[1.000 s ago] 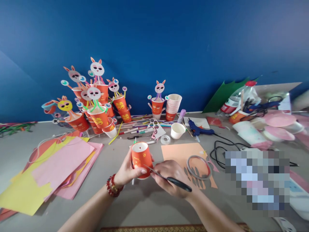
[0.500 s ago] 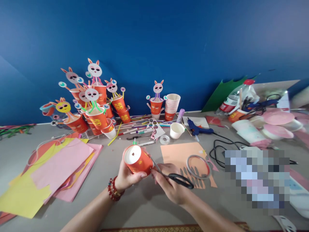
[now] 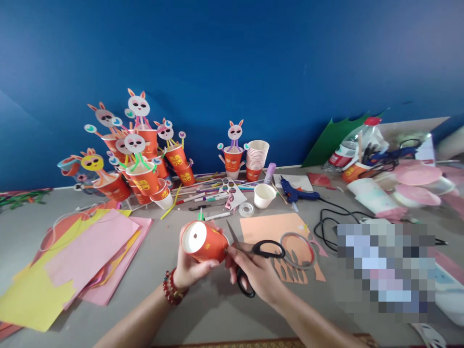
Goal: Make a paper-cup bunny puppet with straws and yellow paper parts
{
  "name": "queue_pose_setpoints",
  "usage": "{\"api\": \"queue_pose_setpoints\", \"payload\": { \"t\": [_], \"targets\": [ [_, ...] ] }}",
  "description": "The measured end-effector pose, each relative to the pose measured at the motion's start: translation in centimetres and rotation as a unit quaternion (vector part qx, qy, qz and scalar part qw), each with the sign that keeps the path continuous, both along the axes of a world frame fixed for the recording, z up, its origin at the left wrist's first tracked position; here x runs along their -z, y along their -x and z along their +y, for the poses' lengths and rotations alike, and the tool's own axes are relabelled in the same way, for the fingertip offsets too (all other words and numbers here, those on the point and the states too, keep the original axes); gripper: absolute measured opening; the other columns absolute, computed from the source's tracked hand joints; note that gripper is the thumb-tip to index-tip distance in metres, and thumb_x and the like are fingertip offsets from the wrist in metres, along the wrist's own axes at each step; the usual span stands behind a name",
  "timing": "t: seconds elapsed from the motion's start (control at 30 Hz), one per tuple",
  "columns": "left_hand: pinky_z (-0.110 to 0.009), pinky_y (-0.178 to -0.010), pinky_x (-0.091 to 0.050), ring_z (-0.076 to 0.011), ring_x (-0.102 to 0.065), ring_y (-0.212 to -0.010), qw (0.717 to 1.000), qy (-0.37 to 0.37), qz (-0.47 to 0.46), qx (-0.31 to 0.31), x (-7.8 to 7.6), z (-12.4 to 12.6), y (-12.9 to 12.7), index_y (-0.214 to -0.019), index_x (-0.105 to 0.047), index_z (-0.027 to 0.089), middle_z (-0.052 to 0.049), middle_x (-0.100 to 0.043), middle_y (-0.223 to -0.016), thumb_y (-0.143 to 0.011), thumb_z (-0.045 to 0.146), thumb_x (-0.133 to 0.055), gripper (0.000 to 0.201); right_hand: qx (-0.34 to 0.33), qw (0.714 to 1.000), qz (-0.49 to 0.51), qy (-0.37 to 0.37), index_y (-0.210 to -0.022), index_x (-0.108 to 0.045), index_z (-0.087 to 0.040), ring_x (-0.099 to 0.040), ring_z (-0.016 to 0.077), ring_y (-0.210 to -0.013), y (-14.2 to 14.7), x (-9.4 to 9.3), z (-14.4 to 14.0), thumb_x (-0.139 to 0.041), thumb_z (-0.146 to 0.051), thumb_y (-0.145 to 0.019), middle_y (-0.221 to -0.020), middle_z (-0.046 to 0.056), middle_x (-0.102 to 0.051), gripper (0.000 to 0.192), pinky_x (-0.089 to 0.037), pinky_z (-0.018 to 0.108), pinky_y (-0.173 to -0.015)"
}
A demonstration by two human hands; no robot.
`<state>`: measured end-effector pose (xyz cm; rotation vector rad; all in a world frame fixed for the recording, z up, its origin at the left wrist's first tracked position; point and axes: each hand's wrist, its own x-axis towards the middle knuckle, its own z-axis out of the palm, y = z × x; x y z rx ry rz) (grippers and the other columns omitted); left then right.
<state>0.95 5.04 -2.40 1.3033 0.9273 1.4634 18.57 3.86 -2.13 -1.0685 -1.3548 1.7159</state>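
Note:
My left hand (image 3: pixel 194 268) is wrapped round a red paper cup (image 3: pixel 213 245), tipped so that its white base, with a small dark hole in it, faces up and left. A bit of green shows behind the cup. In my right hand (image 3: pixel 253 273) is a pair of scissors (image 3: pixel 268 248) with black handles. One grey blade points up and left beside the cup's right end, and the handle loops are spread apart. My right fingertips are at the cup's rim; what they touch there is too small to make out.
Rabbit-faced cups (image 3: pixel 141 179) stand back left, near coloured paper sheets (image 3: pixel 94 256). Pens, a white cup (image 3: pixel 265 195) and a stack of cups (image 3: pixel 258 154) lie farther back. At right are orange paper (image 3: pixel 268 224), a tape roll (image 3: pixel 297 235), a blue glue gun (image 3: pixel 299 193) and its black cable.
The scissors have turned in my right hand: the blade has swung upward, away from the cup, and a second handle loop now shows below. The cup has shifted slightly left.

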Motion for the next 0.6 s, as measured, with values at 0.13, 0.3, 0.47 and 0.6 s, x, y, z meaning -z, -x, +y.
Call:
{"api": "queue_pose_setpoints", "payload": {
  "t": [0.13, 0.3, 0.47, 0.6],
  "targets": [
    [-0.045, -0.087, -0.052, -0.0325, -0.067, -0.095, 1.000, 0.008, 0.003, -0.015, 0.8, -0.1, 0.4, -0.116, -0.055, 0.023, -0.011, -0.068, -0.098, -0.055, 0.048, -0.088, 0.073, 0.000, 0.981, -0.101, -0.166, -0.067, -0.056, -0.019, -0.046, 0.0096, -0.046, -0.8, -1.0, 0.1, -0.039, -0.056, -0.098, -0.055, -0.001, -0.055, 0.051, -0.033, 0.022, -0.044],
    [-0.043, -0.084, -0.053, -0.0302, -0.067, -0.091, 1.000, -0.001, 0.014, -0.023, 0.7, 0.1, 0.4, -0.114, -0.056, 0.022, -0.011, -0.069, -0.096, -0.063, 0.047, -0.083, 0.063, 0.002, 0.963, -0.137, -0.231, -0.067, -0.056, -0.019, -0.049, 0.0110, -0.051, -1.2, -1.9, 0.3, -0.040, -0.047, -0.100, -0.054, -0.002, -0.054, 0.046, -0.036, 0.023, -0.050],
    [-0.044, -0.084, -0.054, -0.0311, -0.068, -0.092, 1.000, -0.003, 0.019, -0.012, -0.6, 0.0, 0.3, -0.113, -0.057, 0.022, -0.011, -0.070, -0.095, -0.063, 0.045, -0.083, 0.061, -0.007, 1.000, -0.017, -0.013, -0.075, -0.058, -0.018, -0.039, 0.0072, -0.039, -0.8, -0.6, 0.4, -0.044, -0.061, -0.093, -0.054, -0.003, -0.054, 0.049, -0.026, 0.019, -0.037],
    [-0.046, -0.086, -0.054, -0.0340, -0.068, -0.095, 0.999, -0.026, 0.024, 0.001, -1.0, -0.2, 0.3, -0.114, -0.056, 0.022, -0.013, -0.070, -0.102, -0.059, 0.034, -0.087, 0.064, -0.009, 1.000, 0.010, 0.026, -0.074, -0.058, -0.017, -0.038, 0.0062, -0.037, -0.4, -0.3, 0.6, -0.050, -0.066, -0.088, -0.051, -0.004, -0.055, 0.051, -0.024, 0.019, -0.036]
  ]
}}
